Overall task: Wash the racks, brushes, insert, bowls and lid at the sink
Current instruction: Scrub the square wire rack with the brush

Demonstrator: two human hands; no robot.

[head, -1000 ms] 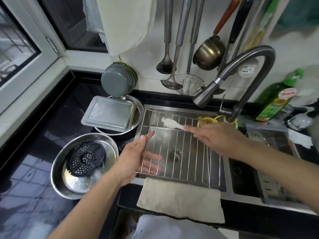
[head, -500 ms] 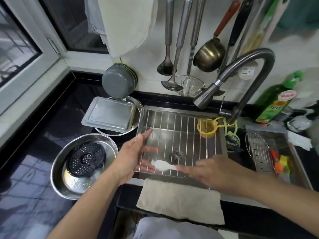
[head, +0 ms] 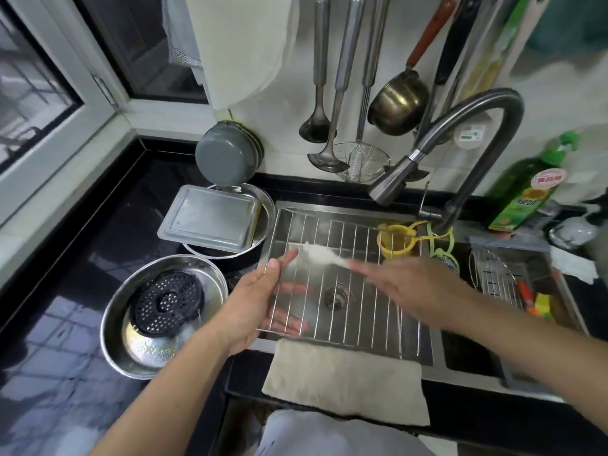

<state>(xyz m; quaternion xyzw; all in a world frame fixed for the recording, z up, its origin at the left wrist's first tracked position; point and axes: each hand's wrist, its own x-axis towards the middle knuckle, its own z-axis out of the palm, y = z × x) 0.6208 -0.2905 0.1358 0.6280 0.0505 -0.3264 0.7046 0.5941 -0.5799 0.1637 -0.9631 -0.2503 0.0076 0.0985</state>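
A wire rack (head: 358,304) lies over the steel sink (head: 437,353). My left hand (head: 260,301) grips the rack's left edge, thumb on top and fingers underneath. My right hand (head: 414,287) holds a white brush (head: 316,253) whose blurred head lies on the rack's far left wires. A steel bowl (head: 121,343) on the left counter holds a black perforated insert (head: 167,302). Behind it a second steel bowl (head: 268,212) carries a rectangular metal lid (head: 210,220). A grey bowl (head: 225,159) leans against the wall.
The faucet (head: 460,139) arches over the sink's back right. A yellow strainer (head: 394,243) hangs at the sink's rear. A second rack (head: 493,274) and coloured brushes (head: 536,301) sit in the right basin. A cloth (head: 345,380) drapes the front edge. Ladles hang on the wall; a green bottle (head: 526,192) stands right.
My right hand swept the brush from the rack's near edge up to its far left part. My left hand kept its hold on the rack's left edge.
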